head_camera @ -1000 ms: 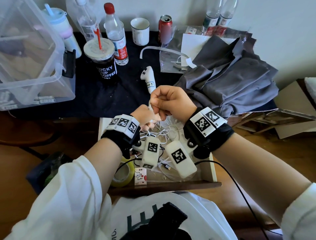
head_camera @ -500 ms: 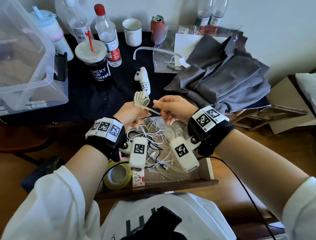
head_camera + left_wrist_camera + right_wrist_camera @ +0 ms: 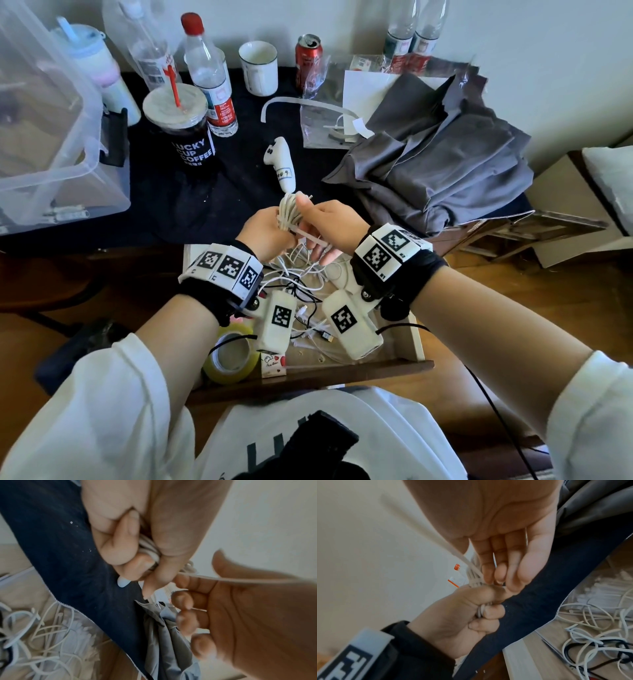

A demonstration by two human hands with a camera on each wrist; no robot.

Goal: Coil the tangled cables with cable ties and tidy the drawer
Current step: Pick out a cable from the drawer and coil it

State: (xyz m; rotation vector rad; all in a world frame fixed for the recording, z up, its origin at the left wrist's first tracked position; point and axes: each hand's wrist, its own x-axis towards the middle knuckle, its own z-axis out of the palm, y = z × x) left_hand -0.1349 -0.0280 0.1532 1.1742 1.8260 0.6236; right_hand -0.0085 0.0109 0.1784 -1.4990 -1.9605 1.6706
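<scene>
My left hand (image 3: 267,236) grips a coiled white cable (image 3: 286,214) in its fist, upright above the drawer's far edge. A pale cable tie (image 3: 310,237) is wrapped round the coil, and its tail sticks out to the right. My right hand (image 3: 335,222) is against the coil, thumb near the top, fingers fairly straight. In the right wrist view its fingertips (image 3: 488,574) touch the coil (image 3: 474,580) where the tie (image 3: 453,550) leaves it. In the left wrist view the tie's tail (image 3: 240,579) runs between right thumb and forefinger. More tangled cables (image 3: 301,274) lie in the open drawer (image 3: 416,339).
A tape roll (image 3: 231,358) and a small carton (image 3: 272,365) sit at the drawer's front left. On the dark desk behind lie a white controller (image 3: 282,164), a coffee cup (image 3: 185,130), bottles, a mug (image 3: 258,68), a clear bin (image 3: 51,137), a bag of ties (image 3: 329,126) and grey cloth (image 3: 428,171).
The right hand pulled the tie's tail out to the right, then came back against the coil with looser fingers. The coil came up into view above the left fist.
</scene>
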